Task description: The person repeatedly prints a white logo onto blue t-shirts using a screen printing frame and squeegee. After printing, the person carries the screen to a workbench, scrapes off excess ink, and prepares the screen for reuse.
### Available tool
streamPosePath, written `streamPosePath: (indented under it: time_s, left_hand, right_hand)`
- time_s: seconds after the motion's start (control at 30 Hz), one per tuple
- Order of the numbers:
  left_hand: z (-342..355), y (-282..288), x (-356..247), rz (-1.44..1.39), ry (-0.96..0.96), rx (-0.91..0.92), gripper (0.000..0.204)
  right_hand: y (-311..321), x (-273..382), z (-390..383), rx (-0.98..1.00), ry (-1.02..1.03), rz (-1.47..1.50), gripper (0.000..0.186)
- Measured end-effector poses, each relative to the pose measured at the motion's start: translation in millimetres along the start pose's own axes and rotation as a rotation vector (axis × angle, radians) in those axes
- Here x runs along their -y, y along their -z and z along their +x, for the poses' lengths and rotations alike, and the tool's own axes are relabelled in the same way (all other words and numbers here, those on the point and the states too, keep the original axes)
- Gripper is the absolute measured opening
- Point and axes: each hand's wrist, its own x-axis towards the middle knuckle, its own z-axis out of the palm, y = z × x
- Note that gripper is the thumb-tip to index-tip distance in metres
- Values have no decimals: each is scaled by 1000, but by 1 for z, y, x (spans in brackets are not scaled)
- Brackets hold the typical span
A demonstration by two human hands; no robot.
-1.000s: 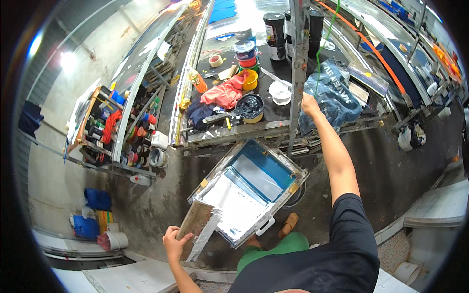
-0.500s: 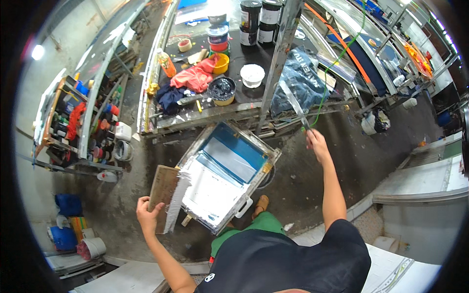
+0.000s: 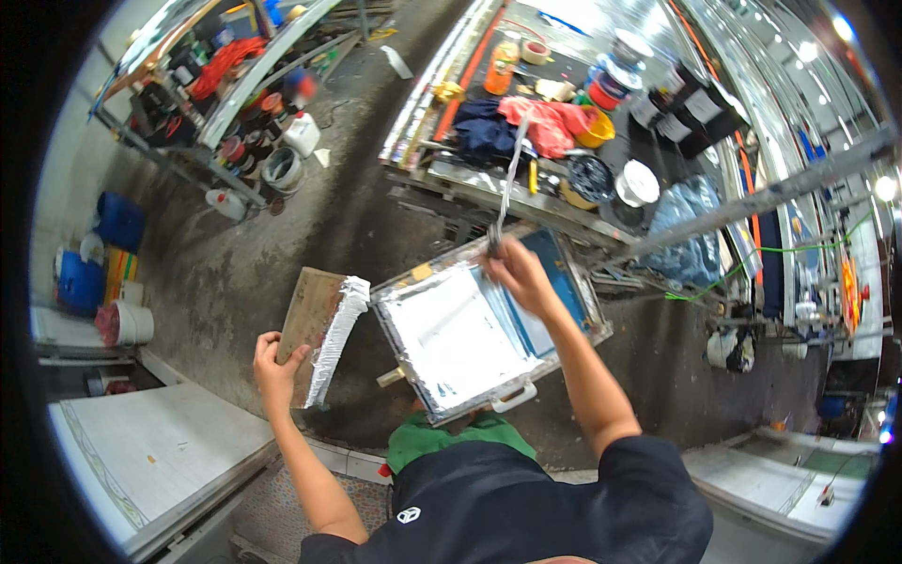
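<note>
My left hand (image 3: pixel 274 368) grips a flat wooden squeegee (image 3: pixel 315 310) by its edge, thumb on the near face. Thick white ink (image 3: pixel 340 338) coats the squeegee's right edge in ridges. A long metal spatula (image 3: pixel 511 179) is in my closed right hand (image 3: pixel 520 274), its blade pointing up and away, smeared with white. That hand is over the far side of a screen-printing frame (image 3: pixel 399 355) in front of me. White ink (image 3: pixel 451 329) covers the frame's left part, and blue mesh (image 3: pixel 554 268) shows at its right. The squeegee is beside the frame, apart from it.
Beyond the frame a workbench (image 3: pixel 526 193) holds a tub of dark ink (image 3: pixel 589 179), a white tub (image 3: pixel 637 183), a pink cloth (image 3: pixel 545 127), an orange bottle (image 3: pixel 501 68) and black cans (image 3: pixel 705 108). A metal post (image 3: pixel 761 202) slants at right. A cluttered shelf (image 3: pixel 230 113) stands far left.
My right hand has swung left with the spatula, from beside the bench to above the frame. My left hand still holds the squeegee. The whole view has turned, shifting the bench to the right.
</note>
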Motion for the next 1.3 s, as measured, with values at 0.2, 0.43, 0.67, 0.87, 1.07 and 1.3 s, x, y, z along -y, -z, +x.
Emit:
streamPosePath:
  time_s: [0.2, 0.43, 0.67, 0.87, 1.07, 1.3]
  left_hand:
    - [-13, 28, 77, -62, 66, -147, 54]
    - [-20, 36, 132, -103, 195, -133, 55]
    - [6, 23, 141, -138, 207, -89, 52]
    - [23, 13, 125, -197, 195, -57, 52]
    - [18, 17, 124, -209, 188, -55, 54]
    - [8, 25, 133, -201, 210, -31, 54]
  right_hand:
    - [-53, -43, 288, -131, 278, -507, 30]
    - [-70, -118, 376, 58, 135, -734, 37]
    - [-88, -120, 386, 161, 119, -906, 38]
    - [-87, -123, 387, 106, 136, -995, 38]
    - [-89, -123, 391, 108, 73, -990, 41]
    - [-86, -136, 388, 51, 47, -907, 51]
